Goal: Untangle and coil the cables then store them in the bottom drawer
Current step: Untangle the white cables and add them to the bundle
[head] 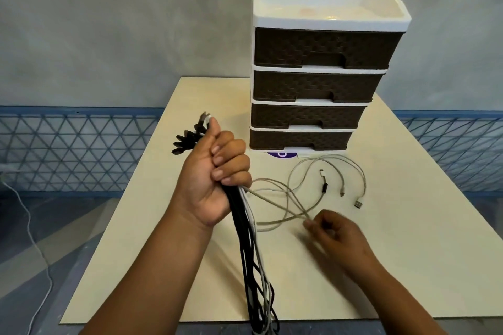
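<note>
My left hand grips a bundle of black and white cables in a fist above the table. Their plug ends stick up past my thumb and the long strands hang down over the table's near edge. My right hand, blurred, pinches a grey-white cable that runs from the bundle and lies in loose loops on the table. Its connectors rest to the right. Behind stands a drawer unit with four brown drawers, and the bottom drawer is closed.
The cream table ends just below my forearms. The drawer unit has a white top tray with a red sticker. A purple sticker shows under the unit. A blue lattice fence and a white cord on the floor are at the left.
</note>
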The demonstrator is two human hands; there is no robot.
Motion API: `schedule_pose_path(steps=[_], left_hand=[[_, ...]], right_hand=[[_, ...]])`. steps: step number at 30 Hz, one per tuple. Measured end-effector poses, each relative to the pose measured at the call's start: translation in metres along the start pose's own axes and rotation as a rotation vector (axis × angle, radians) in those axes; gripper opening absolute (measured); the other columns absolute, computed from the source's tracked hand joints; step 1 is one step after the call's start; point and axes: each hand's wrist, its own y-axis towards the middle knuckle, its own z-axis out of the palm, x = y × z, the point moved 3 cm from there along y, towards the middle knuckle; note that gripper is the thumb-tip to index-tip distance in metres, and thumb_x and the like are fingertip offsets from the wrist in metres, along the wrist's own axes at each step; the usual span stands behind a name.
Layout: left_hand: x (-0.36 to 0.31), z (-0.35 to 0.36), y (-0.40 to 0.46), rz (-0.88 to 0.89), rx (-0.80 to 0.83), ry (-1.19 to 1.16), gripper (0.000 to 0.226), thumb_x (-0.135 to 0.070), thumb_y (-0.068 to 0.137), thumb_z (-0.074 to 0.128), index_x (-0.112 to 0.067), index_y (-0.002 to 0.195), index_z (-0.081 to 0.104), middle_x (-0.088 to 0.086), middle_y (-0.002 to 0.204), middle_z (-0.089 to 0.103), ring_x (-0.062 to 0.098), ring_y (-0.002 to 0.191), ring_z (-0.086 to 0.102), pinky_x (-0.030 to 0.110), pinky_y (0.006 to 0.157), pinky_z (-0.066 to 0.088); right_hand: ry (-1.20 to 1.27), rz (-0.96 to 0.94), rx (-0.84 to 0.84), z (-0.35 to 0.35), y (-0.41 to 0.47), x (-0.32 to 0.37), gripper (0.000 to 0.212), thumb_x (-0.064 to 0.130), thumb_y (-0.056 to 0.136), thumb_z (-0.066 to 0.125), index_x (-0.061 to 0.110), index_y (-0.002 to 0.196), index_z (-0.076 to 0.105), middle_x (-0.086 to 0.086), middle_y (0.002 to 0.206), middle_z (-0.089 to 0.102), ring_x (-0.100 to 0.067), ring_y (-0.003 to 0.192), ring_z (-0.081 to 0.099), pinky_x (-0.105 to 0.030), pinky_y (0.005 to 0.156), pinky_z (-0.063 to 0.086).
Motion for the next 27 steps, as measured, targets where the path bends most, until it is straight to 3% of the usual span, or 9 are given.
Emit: schedule_pose_path(steps=[3, 7, 11, 13, 16, 20, 23, 25, 27], left_hand=[[-0.011, -0.006, -0.004, 0.017, -0.005, 0.039, 0.051, -0.048, 0.101, 0.036, -0.02, 0.059, 0.043, -0.006, 0.046, 0.032, 0.003, 0.037, 0.022, 0.015, 0.038, 0.022], [-0.011, -0.007, -0.005, -0.031, -0.055, 0.083, 0.049, -0.052, 0.095, 0.045, -0.018, 0.058, 0.046, -0.007, 0.044, 0.027, 0.004, 0.036, 0.018, 0.015, 0.037, 0.019], [-0.001, -0.001, -0.001, -0.108, -0.176, 0.21, 0.049, -0.058, 0.089, 0.051, -0.016, 0.066, 0.061, -0.009, 0.043, 0.019, 0.001, 0.032, 0.018, 0.014, 0.035, 0.015], [0.004, 0.001, 0.002, -0.153, -0.249, 0.312, 0.055, -0.064, 0.086, 0.05, -0.015, 0.069, 0.068, -0.01, 0.043, 0.018, 0.001, 0.032, 0.016, 0.014, 0.037, 0.011], [0.009, 0.002, 0.004, -0.197, -0.303, 0.384, 0.06, -0.067, 0.084, 0.048, -0.017, 0.06, 0.07, -0.01, 0.044, 0.017, 0.003, 0.034, 0.011, 0.014, 0.04, 0.008], [0.004, -0.004, 0.006, -0.177, -0.373, 0.327, 0.041, -0.042, 0.091, 0.056, -0.016, 0.062, 0.065, -0.009, 0.041, 0.023, 0.001, 0.028, 0.019, 0.013, 0.036, 0.012], [0.002, -0.005, 0.005, -0.221, -0.32, 0.283, 0.044, -0.041, 0.093, 0.051, -0.019, 0.055, 0.048, -0.008, 0.042, 0.021, 0.002, 0.03, 0.019, 0.014, 0.036, 0.011], [0.002, -0.005, 0.005, -0.254, -0.287, 0.287, 0.046, -0.041, 0.094, 0.049, -0.019, 0.053, 0.045, -0.008, 0.042, 0.021, 0.002, 0.029, 0.02, 0.014, 0.034, 0.013], [0.004, -0.003, 0.006, -0.273, -0.267, 0.3, 0.047, -0.041, 0.094, 0.048, -0.02, 0.053, 0.045, -0.008, 0.041, 0.021, 0.002, 0.028, 0.02, 0.014, 0.034, 0.013]], right_hand=[[-0.115, 0.023, -0.217, -0.023, 0.02, -0.003, 0.02, 0.035, 0.092, 0.059, 0.023, 0.076, 0.062, 0.002, 0.08, 0.062, -0.023, 0.076, 0.061, -0.034, 0.065, 0.047], [0.247, 0.118, -0.262, -0.047, 0.036, 0.044, 0.028, 0.034, 0.1, 0.05, 0.018, 0.084, 0.068, -0.006, 0.076, 0.069, -0.029, 0.074, 0.069, -0.044, 0.073, 0.057], [0.241, -0.255, -0.092, -0.069, 0.037, 0.13, 0.013, 0.02, 0.095, 0.059, 0.016, 0.099, 0.071, -0.002, 0.091, 0.074, -0.016, 0.089, 0.072, -0.033, 0.082, 0.059], [0.2, -0.449, 0.057, -0.071, 0.03, 0.166, 0.018, 0.008, 0.094, 0.059, 0.013, 0.108, 0.071, -0.001, 0.098, 0.074, -0.017, 0.096, 0.071, -0.027, 0.084, 0.057], [0.113, -0.533, 0.332, -0.062, 0.024, 0.191, 0.025, -0.002, 0.094, 0.056, 0.01, 0.11, 0.071, 0.003, 0.102, 0.074, -0.019, 0.095, 0.07, -0.028, 0.084, 0.056], [0.175, -0.465, 0.502, -0.053, 0.022, 0.184, 0.031, -0.001, 0.096, 0.052, 0.015, 0.115, 0.069, -0.004, 0.101, 0.073, -0.025, 0.092, 0.07, -0.035, 0.082, 0.057], [0.39, -0.209, 0.31, -0.047, 0.038, 0.142, 0.03, 0.003, 0.096, 0.052, 0.014, 0.12, 0.066, -0.011, 0.102, 0.071, -0.027, 0.085, 0.069, -0.038, 0.074, 0.055], [0.031, -0.048, 0.226, -0.035, 0.05, 0.095, 0.021, 0.013, 0.094, 0.062, 0.021, 0.112, 0.069, -0.005, 0.099, 0.07, -0.018, 0.084, 0.067, -0.041, 0.078, 0.057], [-0.392, 0.092, 0.276, -0.019, 0.053, 0.053, 0.021, 0.025, 0.089, 0.069, 0.025, 0.11, 0.069, 0.002, 0.105, 0.068, -0.014, 0.091, 0.064, -0.033, 0.083, 0.054]])
